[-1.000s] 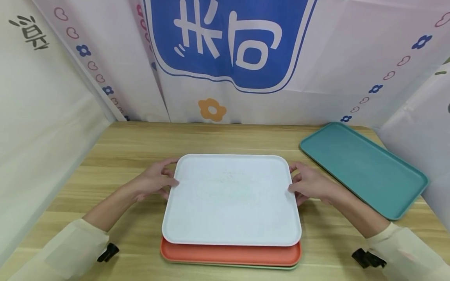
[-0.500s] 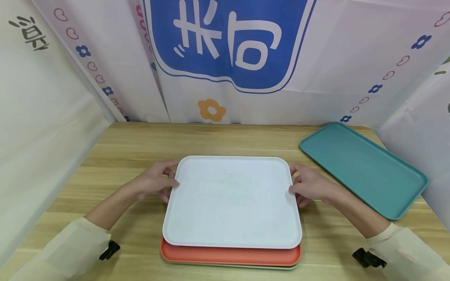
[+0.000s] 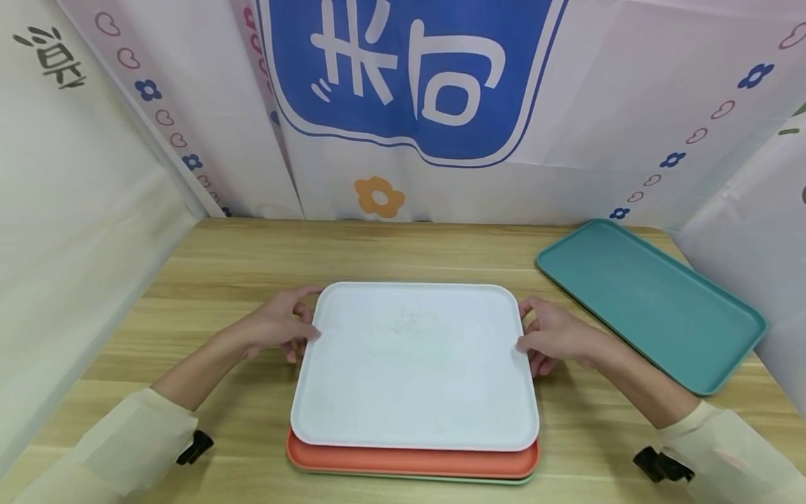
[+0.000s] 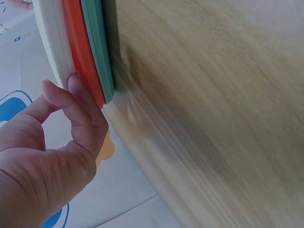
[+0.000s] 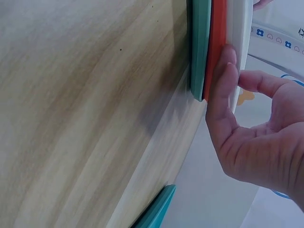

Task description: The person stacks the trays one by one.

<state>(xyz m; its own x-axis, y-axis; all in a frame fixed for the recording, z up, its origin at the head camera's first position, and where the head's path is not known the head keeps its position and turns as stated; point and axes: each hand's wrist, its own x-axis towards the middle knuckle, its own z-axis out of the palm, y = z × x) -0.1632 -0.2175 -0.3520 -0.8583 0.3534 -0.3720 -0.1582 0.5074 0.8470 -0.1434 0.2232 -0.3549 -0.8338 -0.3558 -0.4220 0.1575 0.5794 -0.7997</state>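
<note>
A white rectangular tray (image 3: 415,378) lies over a red tray (image 3: 415,458), whose near edge shows in front of it. Under the red one, the rim of a pale green tray (image 3: 504,480) peeks out. My left hand (image 3: 277,323) grips the white tray's left edge, thumb on top; in the left wrist view, the fingertips (image 4: 75,81) are at its side, next to the red tray. On the opposite edge, my right hand (image 3: 553,332) holds the white tray in the same way, with fingers (image 5: 224,71) curled under its rim in the right wrist view.
A teal tray (image 3: 655,301) lies at an angle on the right side of the wooden table (image 3: 390,248). White printed cloth (image 3: 390,175) hangs behind the table, with more cloth along both sides.
The white tray has come slightly toward me and down over the red tray, both hands moving with it. The red, pale green and teal trays have stayed put.
</note>
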